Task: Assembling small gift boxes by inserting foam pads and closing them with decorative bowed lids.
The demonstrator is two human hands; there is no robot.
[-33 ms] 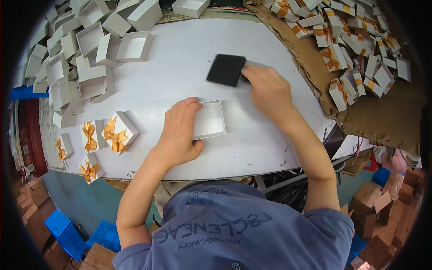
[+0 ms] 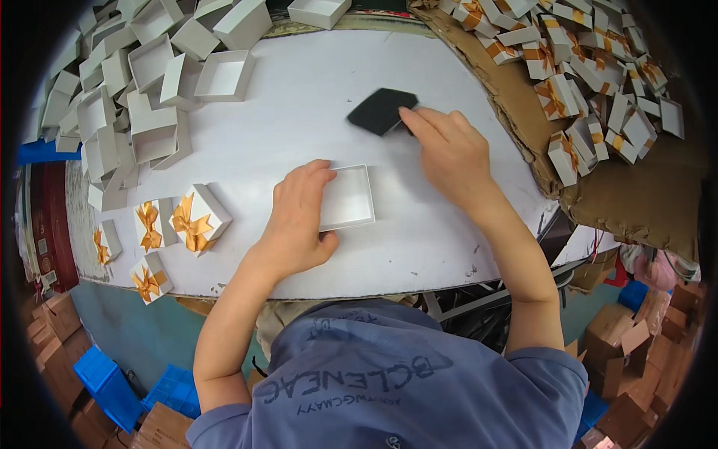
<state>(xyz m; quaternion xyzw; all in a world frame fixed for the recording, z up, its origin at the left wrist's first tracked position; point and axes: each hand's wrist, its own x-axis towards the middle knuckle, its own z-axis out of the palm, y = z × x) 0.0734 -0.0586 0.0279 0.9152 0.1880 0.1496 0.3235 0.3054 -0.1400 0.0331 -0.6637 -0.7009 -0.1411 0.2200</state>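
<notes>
the fisheye camera looks down from the wearer's head, close above the hands (image 2: 299,213) and white tabletop (image 2: 419,247).

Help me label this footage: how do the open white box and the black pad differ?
The white box is hollow; the black pad looks flat. The box sits on the table, held by the left hand; the pad is in the right hand, turned more diagonally than the box. Both have four-sided outlines.

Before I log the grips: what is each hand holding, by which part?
The right hand pinches the black pad by its right edge; the left hand holds the white box around its left end.
</notes>
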